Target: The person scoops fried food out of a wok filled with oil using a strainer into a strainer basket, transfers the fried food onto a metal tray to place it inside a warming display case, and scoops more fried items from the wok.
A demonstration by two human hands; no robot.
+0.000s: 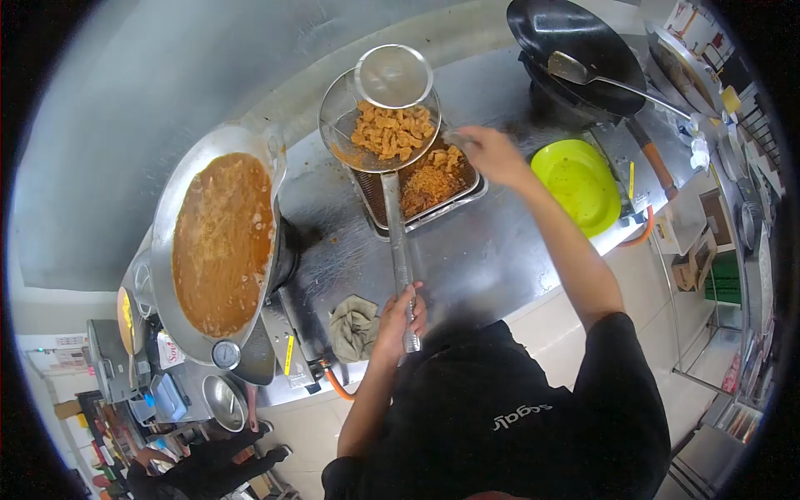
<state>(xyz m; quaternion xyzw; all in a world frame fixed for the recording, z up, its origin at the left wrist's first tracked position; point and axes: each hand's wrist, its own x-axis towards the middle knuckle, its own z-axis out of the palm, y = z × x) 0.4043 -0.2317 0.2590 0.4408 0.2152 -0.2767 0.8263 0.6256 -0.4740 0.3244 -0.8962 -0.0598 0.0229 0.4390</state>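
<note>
My left hand [401, 321] is closed around the long metal handle [395, 217] of a large wire skimmer [335, 112]. Fried, golden-brown pieces of food [396, 132] lie in the skimmer's bowl, which sits over the back of a rectangular metal tray [375, 218]. Brown crumbs and a few fried pieces [433, 183] show in that tray. A small round mesh strainer [394, 77] overlaps the skimmer's far rim. My right hand [492, 155] is beside the tray's right back corner, fingers closed; a blurred greyish thing at the fingertips cannot be made out.
On the left, a big wok [167, 242] holds brown bubbling oil, with a dial thermometer [225, 354] at its rim. A crumpled cloth [354, 327] lies near my left hand. To the right are a lime-green plate [577, 187] and a black wok [583, 42] with a spatula [617, 82].
</note>
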